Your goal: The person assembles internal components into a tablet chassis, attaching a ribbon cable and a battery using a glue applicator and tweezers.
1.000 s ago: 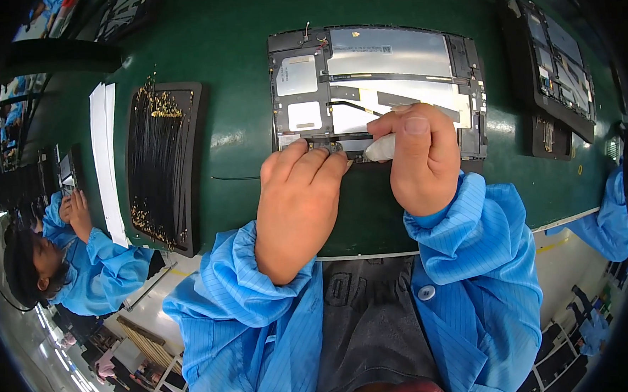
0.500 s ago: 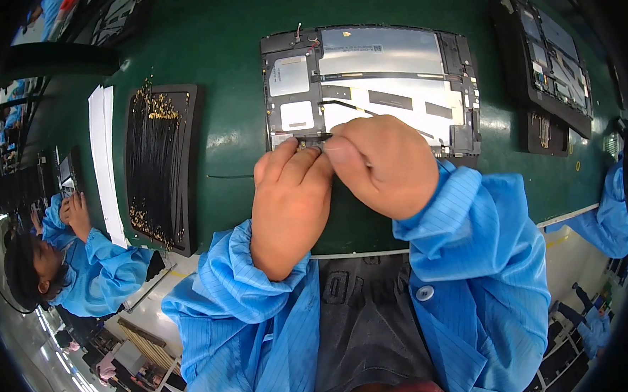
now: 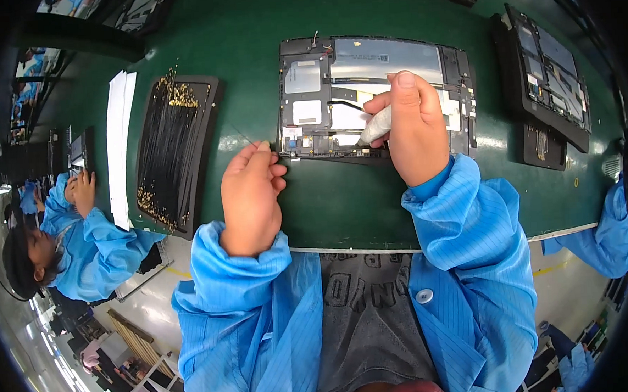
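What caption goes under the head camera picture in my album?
Left hand pinches a thin dark cable; right hand holds a whitish tool over an opened flat device.

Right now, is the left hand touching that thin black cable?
Touching. The head view shows the left hand pinching the thin black cable, with a length of it sticking out past the grip.

Electronics workshop: opened devices (image 3: 420, 61)
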### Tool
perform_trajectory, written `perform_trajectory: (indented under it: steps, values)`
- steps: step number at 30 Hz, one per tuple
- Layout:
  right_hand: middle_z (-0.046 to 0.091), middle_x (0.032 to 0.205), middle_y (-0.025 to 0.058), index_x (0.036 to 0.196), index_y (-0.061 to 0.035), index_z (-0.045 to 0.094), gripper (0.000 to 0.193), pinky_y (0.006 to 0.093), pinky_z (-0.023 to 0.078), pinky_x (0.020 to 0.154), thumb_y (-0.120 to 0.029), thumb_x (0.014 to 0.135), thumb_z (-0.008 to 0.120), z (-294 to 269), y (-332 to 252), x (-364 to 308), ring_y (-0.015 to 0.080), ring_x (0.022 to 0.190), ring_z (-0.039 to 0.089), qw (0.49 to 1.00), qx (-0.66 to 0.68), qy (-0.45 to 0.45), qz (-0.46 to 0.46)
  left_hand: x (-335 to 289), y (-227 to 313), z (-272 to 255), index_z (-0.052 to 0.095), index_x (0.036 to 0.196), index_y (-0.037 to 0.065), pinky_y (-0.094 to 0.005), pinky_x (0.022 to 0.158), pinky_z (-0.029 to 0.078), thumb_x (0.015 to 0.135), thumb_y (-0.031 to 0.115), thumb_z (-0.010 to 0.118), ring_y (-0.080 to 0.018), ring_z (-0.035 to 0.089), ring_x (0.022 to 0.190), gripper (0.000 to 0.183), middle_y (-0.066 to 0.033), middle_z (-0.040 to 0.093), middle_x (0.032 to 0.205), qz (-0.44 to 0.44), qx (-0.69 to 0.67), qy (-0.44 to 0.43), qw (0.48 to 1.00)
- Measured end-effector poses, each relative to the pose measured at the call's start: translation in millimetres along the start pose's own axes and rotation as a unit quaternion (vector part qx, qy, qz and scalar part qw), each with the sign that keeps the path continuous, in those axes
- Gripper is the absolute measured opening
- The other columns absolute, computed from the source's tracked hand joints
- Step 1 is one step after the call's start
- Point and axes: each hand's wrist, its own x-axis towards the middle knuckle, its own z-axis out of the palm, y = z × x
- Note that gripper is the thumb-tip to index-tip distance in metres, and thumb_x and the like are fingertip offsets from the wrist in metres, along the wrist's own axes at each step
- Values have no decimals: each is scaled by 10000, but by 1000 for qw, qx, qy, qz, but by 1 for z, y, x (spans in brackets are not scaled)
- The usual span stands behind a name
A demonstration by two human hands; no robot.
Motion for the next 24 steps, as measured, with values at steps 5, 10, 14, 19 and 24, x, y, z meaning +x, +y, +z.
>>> perform_trajectory:
  steps: [5,10,14,19,24]
  values:
    - [529,708,96,1077,35,347,462,228,407,494,-374,865,310,1,1,-1,122,530,510,1000,13,-24,1,-39,-3,-16,493,975,-5,-190,475,380,775,114,525,-75,488,554,235,-28,524,702,-104,119,-131,979]
    - [532,710,94,1083,34,368,446,224,400,494,-351,860,350,2,1,-2,114,529,509,997,-1,-45,-57,-33,-11,-9,479,994,-23,-190,470,371,771,106,531,-82,493,550,262,-28,518,685,-193,131,-189,954]
    - [560,781,107,1032,2,469,374,259,413,582,-303,823,417,2,-10,8,150,663,528,982,-95,-152,59,-23,-6,0,445,1064,-57,-178,493,367,781,136,511,-69,466,578,349,-22,500,710,-189,103,-201,956]
    - [568,879,153,940,-43,545,312,367,419,735,-262,734,464,6,-7,24,319,832,529,816,-452,-324,-157,-23,-4,4,433,1073,-48,-195,502,377,775,123,517,-89,488,584,354,-48,518,745,-175,125,-204,955]
    - [580,759,163,783,-44,598,190,385,437,675,-163,722,463,22,-14,28,316,727,558,891,-347,-292,-20,-12,-5,-10,466,1023,-1,-192,431,406,823,182,468,-109,534,548,271,-38,536,668,-147,86,-182,968]
